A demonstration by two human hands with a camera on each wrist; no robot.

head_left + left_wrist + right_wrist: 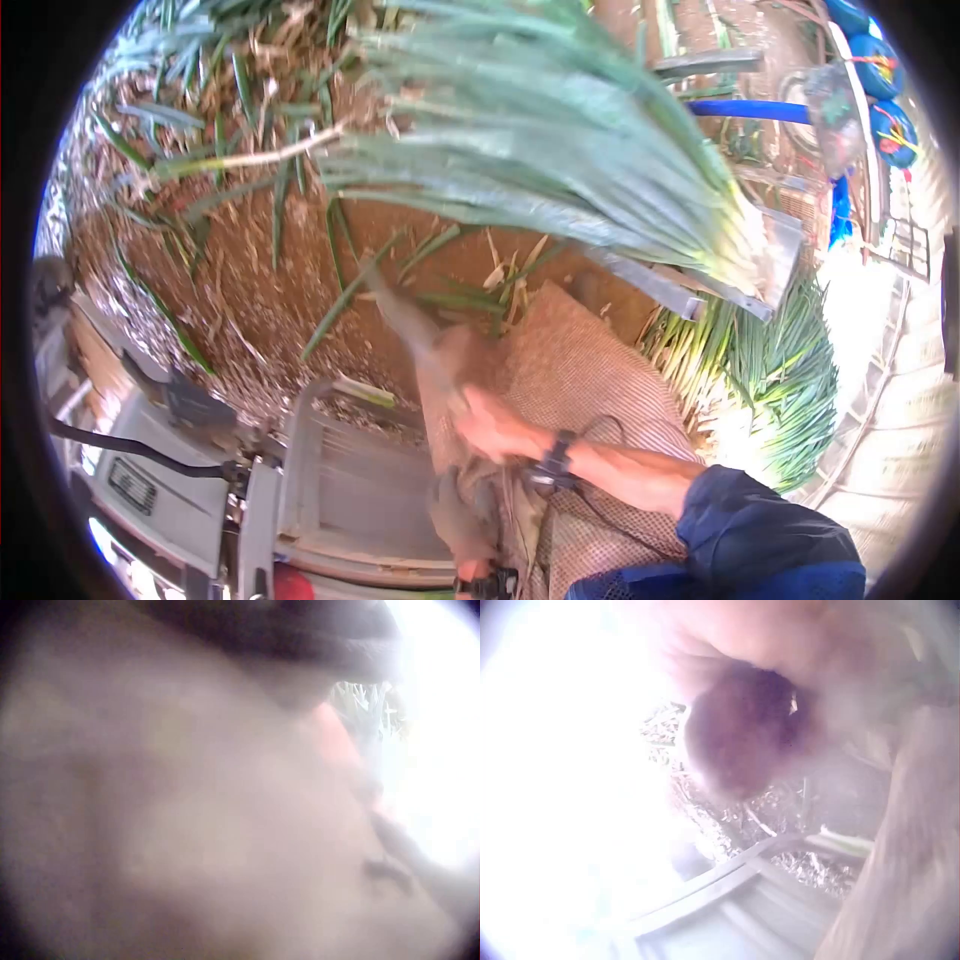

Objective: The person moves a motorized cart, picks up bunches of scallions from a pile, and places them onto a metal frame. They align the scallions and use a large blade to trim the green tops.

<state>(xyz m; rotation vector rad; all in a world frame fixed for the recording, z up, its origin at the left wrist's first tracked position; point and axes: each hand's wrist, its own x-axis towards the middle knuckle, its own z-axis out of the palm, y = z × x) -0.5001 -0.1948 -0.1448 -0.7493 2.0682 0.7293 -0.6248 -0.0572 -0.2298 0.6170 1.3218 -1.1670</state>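
In the head view my right hand point(490, 425), bare and with a band on the wrist, is curled at the lower end of a long, motion-blurred greyish strip point(415, 325); its kind cannot be told. My left hand point(460, 515) is blurred and greyish, low beside the mesh cloth point(600, 370) across my lap. Blur fills most of the left wrist view. Under the hand in the right wrist view sits a dark rounded shape point(735, 739). Beyond the hands, a big bundle of long green onions point(560, 130) lies with its pale root ends on a grey metal stand point(650, 285).
Loose leaves point(340, 310) and scraps litter the brown ground at left. A grey plastic crate point(360, 490) stands beside my left hand, with a grey machine point(160, 490) further left. More green onions point(780, 380) are piled at right. Blue containers point(872, 65) stand at the far right.
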